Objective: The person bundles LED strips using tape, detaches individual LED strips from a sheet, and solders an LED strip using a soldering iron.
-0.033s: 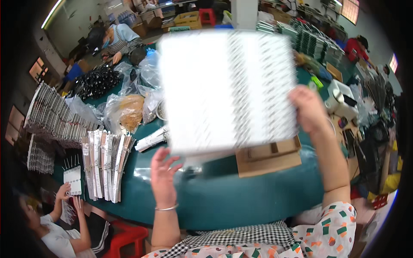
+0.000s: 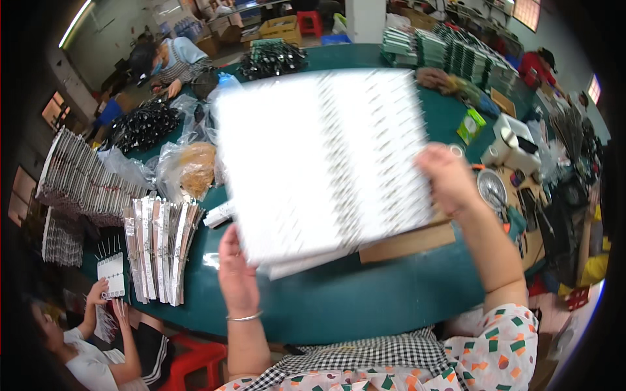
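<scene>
A large white board (image 2: 280, 169), blurred by motion, is raised and tilted above the green table. Rows of small slanted dark pieces or marks run down its middle and right part. A second white layer (image 2: 306, 262) shows below its lower edge. My right hand (image 2: 450, 179) is closed around the board's right edge. At the lower left corner my left hand (image 2: 240, 274), with a bangle at the wrist, has its fingers closed on the edge, partly hidden. Underneath, to the right, lies a brown cardboard tray (image 2: 411, 245), mostly covered by the board.
Bundled white strips (image 2: 160, 251) and tall stacks (image 2: 88, 169) stand at left. Clear bags (image 2: 189, 166) and black parts (image 2: 145, 124) lie behind. A metal bowl (image 2: 490, 188) and white container (image 2: 518, 146) are at right. A co-worker (image 2: 98, 345) sits at lower left.
The board has come down and slightly left, toward me. My right hand moved with it. My left hand, open just below the corner before, has closed on the edge.
</scene>
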`<state>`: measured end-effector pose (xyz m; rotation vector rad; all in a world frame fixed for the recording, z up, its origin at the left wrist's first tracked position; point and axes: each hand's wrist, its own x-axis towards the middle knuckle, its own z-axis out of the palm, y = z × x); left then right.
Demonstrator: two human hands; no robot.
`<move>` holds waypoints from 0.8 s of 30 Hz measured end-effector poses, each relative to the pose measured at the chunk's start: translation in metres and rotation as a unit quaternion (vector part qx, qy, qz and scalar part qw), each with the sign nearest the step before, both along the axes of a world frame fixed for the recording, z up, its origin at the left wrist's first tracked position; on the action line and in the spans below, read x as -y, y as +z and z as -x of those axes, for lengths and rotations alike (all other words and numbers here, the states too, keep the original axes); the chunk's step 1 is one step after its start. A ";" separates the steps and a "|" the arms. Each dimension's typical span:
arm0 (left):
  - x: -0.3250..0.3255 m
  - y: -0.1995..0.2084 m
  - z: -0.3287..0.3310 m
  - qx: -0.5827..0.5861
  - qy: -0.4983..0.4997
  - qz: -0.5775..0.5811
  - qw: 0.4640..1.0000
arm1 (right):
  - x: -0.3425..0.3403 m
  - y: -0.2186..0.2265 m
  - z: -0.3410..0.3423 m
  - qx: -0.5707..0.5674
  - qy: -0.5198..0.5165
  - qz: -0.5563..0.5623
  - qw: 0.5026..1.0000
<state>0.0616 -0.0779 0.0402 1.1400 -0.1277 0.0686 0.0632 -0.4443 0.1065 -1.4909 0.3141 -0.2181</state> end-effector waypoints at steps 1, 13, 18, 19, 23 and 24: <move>-0.022 -0.004 0.001 -0.001 -0.056 0.025 0.998 | -0.023 -0.027 0.013 -0.022 0.067 -0.058 0.996; -0.159 -0.079 0.014 0.012 0.065 -0.263 0.963 | -0.172 -0.128 0.017 0.043 0.158 0.417 0.894; -0.162 -0.090 0.014 -0.020 0.079 -0.298 0.951 | -0.188 -0.127 0.029 0.162 0.035 0.454 0.876; -0.159 -0.088 0.013 -0.034 0.094 -0.318 0.943 | -0.191 -0.128 0.030 0.098 0.072 0.352 0.928; -0.137 -0.063 0.024 0.045 0.180 -0.580 0.793 | -0.183 -0.124 0.043 -0.014 0.119 0.110 0.987; -0.127 -0.052 0.029 0.049 0.176 -0.580 0.794 | -0.177 -0.116 0.048 -0.028 0.122 0.020 0.992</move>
